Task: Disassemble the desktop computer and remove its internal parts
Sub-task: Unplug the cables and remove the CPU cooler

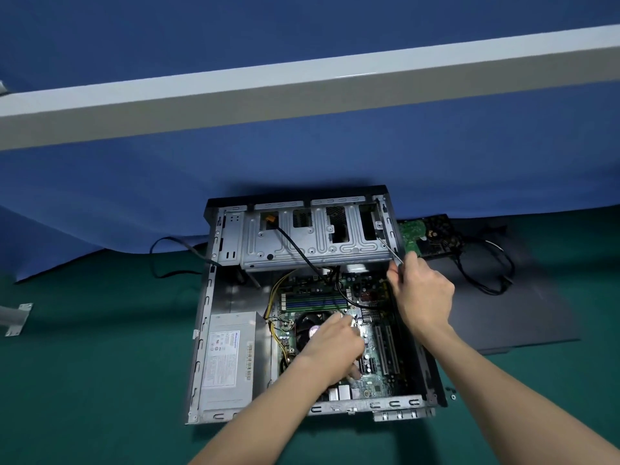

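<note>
Far left, a metal bracket (16, 318) lies on the green mat (100, 380). A loose black cable (167, 260) loops beside the case's left wall. The open computer case (200, 347) lies flat mid-frame. Inside it, the power supply (228, 360) sits near-left, the drive cage (302, 243) runs across the far end, and the motherboard (379, 354) is on the right. The left hand (332, 347) lies over the CPU cooler (310, 325) with fingers bent down. Whether it clamps anything, cannot tell. The right hand (422, 297) is closed around a thin screwdriver (391, 248), tip at the cage's right end. Right of the case, a removed green card (411, 234) lies on the dark side panel (520, 313). Small screws (451, 394) lie by the near-right corner.
</note>
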The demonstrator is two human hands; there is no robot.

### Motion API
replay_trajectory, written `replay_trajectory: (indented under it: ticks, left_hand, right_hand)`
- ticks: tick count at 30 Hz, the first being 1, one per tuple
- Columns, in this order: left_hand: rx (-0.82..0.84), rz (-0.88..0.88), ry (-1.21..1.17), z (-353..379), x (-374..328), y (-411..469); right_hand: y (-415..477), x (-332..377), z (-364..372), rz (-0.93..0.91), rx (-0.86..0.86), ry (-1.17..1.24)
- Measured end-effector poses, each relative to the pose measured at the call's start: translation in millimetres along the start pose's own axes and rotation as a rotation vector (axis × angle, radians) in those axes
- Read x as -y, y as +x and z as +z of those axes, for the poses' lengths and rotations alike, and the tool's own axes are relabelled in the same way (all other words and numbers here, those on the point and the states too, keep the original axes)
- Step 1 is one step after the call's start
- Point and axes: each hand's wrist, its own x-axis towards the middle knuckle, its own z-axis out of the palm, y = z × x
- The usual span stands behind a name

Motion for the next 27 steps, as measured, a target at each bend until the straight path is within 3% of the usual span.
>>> replay_trajectory:
  ticks: [11,16,20,24,27]
  left_hand:
    - [0.176,0.113,0.361,9,-26,19]
    - [0.183,0.112,0.376,12,-33,18]
    - [0.118,0.092,0.291,7,-37,22]
    - [0.050,0.043,0.054,-7,-39,13]
    - [-0.124,-0.096,-0.098,-17,-16,-2]
  right_hand:
    - [0,2,-2,0.013,0.009,-0.014]
    - [1,2,-2,0.020,0.025,0.005]
    - [2,2,-2,0.025,0.034,0.006]
    - [0,2,-5,0.034,0.072,0.027]
    - [1,3,-7,0.044,0.083,0.032]
